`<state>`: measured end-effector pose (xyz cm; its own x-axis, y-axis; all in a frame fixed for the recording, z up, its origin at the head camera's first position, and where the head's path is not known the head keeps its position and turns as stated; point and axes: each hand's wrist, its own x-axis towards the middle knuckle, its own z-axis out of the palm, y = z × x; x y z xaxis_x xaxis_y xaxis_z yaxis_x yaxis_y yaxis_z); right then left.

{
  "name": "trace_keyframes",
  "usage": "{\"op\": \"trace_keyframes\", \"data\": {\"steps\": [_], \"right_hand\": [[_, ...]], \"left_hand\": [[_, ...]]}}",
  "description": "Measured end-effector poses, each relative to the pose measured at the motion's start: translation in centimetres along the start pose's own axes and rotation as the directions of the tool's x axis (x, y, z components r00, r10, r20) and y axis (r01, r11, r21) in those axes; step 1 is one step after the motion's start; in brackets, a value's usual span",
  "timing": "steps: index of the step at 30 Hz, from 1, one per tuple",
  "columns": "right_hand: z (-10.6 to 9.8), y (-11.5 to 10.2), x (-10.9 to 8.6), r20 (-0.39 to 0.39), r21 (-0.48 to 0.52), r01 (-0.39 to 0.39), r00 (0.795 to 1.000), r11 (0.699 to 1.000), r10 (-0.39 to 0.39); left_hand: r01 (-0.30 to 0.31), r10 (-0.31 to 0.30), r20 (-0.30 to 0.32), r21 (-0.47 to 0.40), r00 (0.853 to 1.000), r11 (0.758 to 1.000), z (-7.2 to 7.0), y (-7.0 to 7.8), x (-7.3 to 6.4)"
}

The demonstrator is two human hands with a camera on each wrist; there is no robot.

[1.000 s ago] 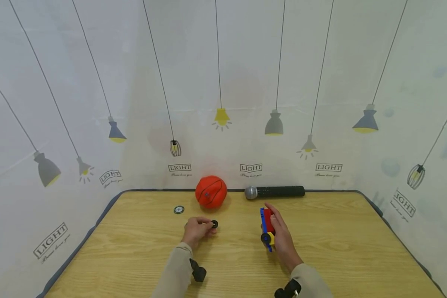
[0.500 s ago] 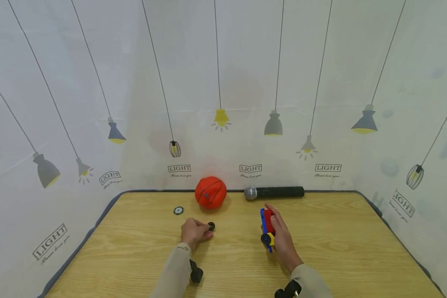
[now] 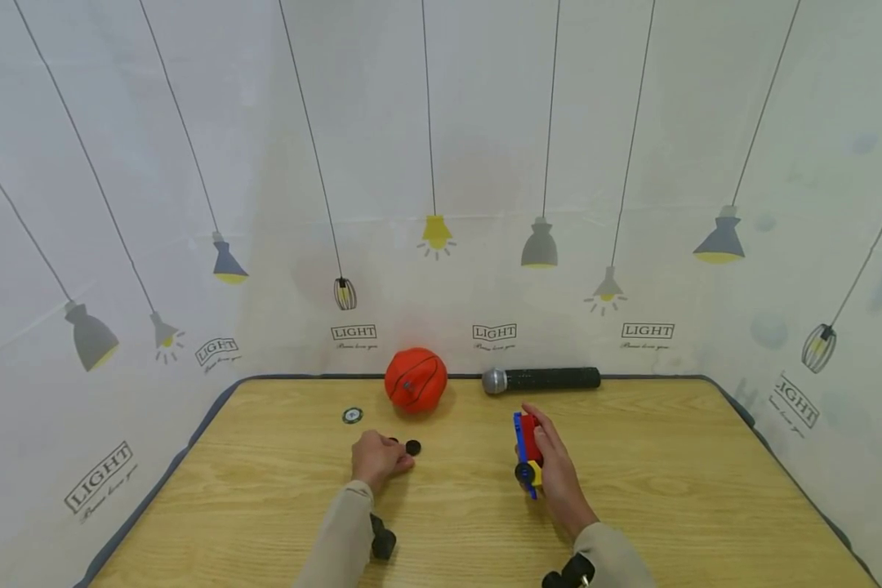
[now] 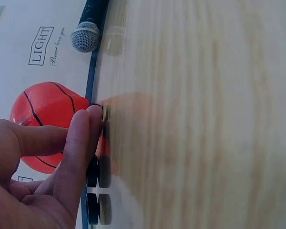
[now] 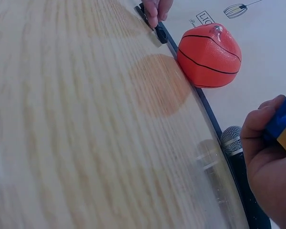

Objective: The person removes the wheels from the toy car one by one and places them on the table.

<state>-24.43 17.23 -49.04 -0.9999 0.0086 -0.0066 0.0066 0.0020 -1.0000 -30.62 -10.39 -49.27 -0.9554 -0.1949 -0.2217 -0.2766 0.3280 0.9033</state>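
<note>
Between the thumb and fingertips of my left hand (image 3: 378, 459) a small black toy wheel (image 3: 413, 447) is pinched, low at the tabletop. Part of another dark disc (image 3: 393, 441) shows beside those fingers. In the left wrist view, two black wheels (image 4: 92, 171) stand out below the fingertips, and only a dark sliver of the pinched one is visible. My right hand (image 3: 559, 469) holds a blue, red and yellow toy vehicle (image 3: 527, 441) on its side, with one black wheel facing left. The right wrist view catches only a blue and yellow edge of it.
An orange-red toy basketball (image 3: 416, 380) sits at the back of the wooden table (image 3: 456, 523). To its right lies a black microphone (image 3: 551, 379) with a silver head. A round chip (image 3: 352, 415) lies left of the ball. White printed curtain (image 3: 485, 278) surrounds the table.
My left hand has moved slightly left with the wheel, which has turned from showing its hole to showing a plain dark face. The right hand and toy vehicle have stayed put.
</note>
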Motion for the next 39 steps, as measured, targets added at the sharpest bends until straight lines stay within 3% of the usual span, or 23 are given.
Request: {"op": "trace_keyframes", "data": {"steps": [4, 12, 14, 17, 20, 23, 26, 29, 35, 39], "right_hand": [[0.1, -0.1, -0.1, 0.004, 0.017, -0.007, 1.0, 1.0, 0.007], [0.2, -0.4, -0.1, 0.007, 0.057, -0.025, 1.0, 0.998, 0.024], [0.3, -0.5, -0.1, 0.006, 0.063, -0.029, 1.0, 0.998, 0.028], [0.3, -0.5, -0.1, 0.003, 0.069, -0.034, 0.999, 0.997, 0.033], [0.3, -0.5, 0.0, 0.003, 0.071, -0.033, 0.999, 0.997, 0.033], [0.3, -0.4, 0.0, 0.002, 0.081, -0.033, 0.999, 0.996, 0.033], [0.3, -0.3, 0.0, 0.001, 0.091, -0.04, 0.999, 0.995, 0.04], [0.4, -0.3, 0.1, 0.001, 0.098, -0.046, 0.999, 0.994, 0.046], [0.5, -0.1, 0.2, -0.014, 0.093, -0.049, 0.999, 0.994, 0.051], [0.6, -0.1, 0.3, -0.018, 0.083, -0.041, 0.999, 0.996, 0.043]], "left_hand": [[-0.01, 0.011, -0.001, 0.046, 1.0, 0.999, -0.1, 0.3, -0.3], [-0.109, 0.109, 0.008, -0.008, 0.994, 0.994, 0.4, 1.3, -1.1], [-0.136, 0.137, 0.037, -0.024, 0.99, 0.99, 0.6, 1.5, -1.3], [-0.161, 0.168, 0.134, -0.062, 0.977, 0.985, 1.0, 1.7, -1.8], [-0.168, 0.195, 0.262, -0.122, 0.945, 0.978, 1.6, 1.8, -2.3], [-0.174, 0.226, 0.377, -0.169, 0.898, 0.97, 2.4, 1.9, -2.8], [-0.182, 0.256, 0.459, -0.201, 0.851, 0.963, 3.4, 2.1, -3.3], [-0.171, 0.265, 0.517, -0.222, 0.814, 0.96, 4.5, 2.3, -3.9], [-0.145, 0.265, 0.593, -0.243, 0.76, 0.959, 6.6, 3.1, -5.0], [-0.143, 0.275, 0.617, -0.256, 0.737, 0.956, 7.7, 3.4, -5.8]]}}
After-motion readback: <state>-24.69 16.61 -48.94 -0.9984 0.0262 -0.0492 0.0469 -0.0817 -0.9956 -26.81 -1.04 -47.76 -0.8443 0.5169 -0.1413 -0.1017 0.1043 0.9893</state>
